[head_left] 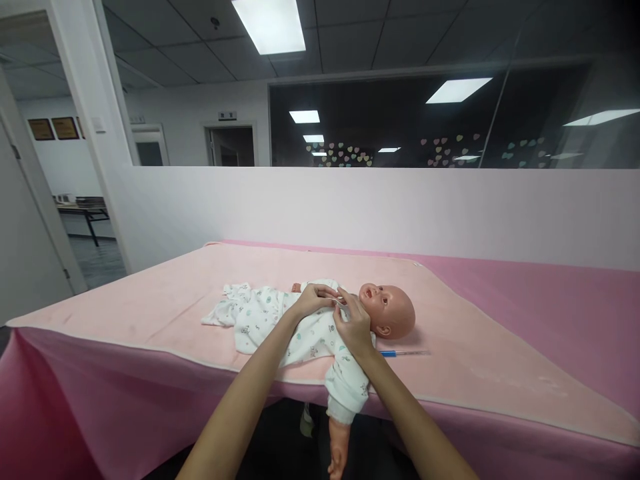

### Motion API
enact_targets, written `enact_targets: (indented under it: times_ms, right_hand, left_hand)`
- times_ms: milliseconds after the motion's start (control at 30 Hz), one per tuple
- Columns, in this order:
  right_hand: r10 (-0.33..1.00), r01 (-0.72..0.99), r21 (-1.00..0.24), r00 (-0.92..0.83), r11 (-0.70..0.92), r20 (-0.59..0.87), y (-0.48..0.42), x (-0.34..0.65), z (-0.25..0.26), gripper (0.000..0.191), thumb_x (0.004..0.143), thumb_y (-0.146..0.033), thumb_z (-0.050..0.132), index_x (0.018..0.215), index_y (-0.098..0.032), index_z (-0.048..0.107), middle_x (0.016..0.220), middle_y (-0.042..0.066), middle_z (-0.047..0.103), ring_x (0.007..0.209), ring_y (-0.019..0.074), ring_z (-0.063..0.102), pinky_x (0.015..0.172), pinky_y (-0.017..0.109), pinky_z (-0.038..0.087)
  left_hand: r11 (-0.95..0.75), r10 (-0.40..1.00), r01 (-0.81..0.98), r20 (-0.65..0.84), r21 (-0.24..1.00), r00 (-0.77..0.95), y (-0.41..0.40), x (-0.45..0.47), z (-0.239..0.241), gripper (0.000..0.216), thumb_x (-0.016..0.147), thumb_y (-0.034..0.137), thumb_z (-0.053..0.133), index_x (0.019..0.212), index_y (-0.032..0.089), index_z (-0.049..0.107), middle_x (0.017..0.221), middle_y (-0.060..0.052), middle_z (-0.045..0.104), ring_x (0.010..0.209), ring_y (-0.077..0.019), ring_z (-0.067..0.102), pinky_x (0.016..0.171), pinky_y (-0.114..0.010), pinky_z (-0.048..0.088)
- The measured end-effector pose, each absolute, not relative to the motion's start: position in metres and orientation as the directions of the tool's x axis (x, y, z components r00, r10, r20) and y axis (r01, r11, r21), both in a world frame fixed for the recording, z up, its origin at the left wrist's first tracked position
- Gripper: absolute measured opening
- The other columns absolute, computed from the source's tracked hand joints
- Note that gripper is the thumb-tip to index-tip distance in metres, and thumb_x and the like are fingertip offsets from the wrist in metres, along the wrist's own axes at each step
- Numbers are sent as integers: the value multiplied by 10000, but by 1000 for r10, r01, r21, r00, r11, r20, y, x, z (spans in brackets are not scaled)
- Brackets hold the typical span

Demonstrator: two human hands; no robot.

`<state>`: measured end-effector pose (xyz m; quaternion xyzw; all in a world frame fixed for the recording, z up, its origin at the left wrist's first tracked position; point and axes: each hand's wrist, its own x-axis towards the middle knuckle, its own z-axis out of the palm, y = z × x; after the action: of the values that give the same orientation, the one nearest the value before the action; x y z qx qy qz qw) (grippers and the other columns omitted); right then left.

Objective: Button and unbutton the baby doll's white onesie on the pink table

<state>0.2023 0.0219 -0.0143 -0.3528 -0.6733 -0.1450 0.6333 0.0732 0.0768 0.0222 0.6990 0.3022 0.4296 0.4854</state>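
A baby doll in a white printed sleepsuit lies on its back on a pink blanket, head to the right. One doll arm hangs over the table's near edge. My left hand rests on the doll's chest, fingers pinched on the sleepsuit near the collar. My right hand is beside it, just below the doll's chin, fingers also closed on the garment's neckline. Exactly what each pinch holds is small and hard to make out.
A thin blue-tipped thermometer-like stick lies on the blanket beside the doll's head. The table has a darker pink cover. A low white partition with dark glass stands behind. An open doorway is on the left.
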Motion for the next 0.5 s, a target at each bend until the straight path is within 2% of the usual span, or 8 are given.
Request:
enact_targets:
  times_ms: [233, 500]
  right_hand:
    - [277, 646, -228, 27, 729, 960, 22, 202, -13, 369, 779, -104, 427, 1125, -199, 510, 982, 66, 618, 899, 175, 578, 781, 332, 496]
    - [332, 645, -300, 75, 703, 940, 22, 203, -13, 356, 774, -101, 422, 1107, -188, 514, 979, 77, 604, 912, 186, 566, 793, 349, 488]
  left_hand:
    - [-360, 856, 38, 315, 932, 409, 73, 74, 25, 231, 509, 85, 672, 739, 92, 660, 690, -53, 681, 705, -165, 630, 662, -250, 476]
    - [-422, 847, 84, 359, 903, 392, 77, 72, 20, 254, 519, 159, 721, 754, 85, 658, 685, -66, 677, 696, -162, 631, 639, -238, 480]
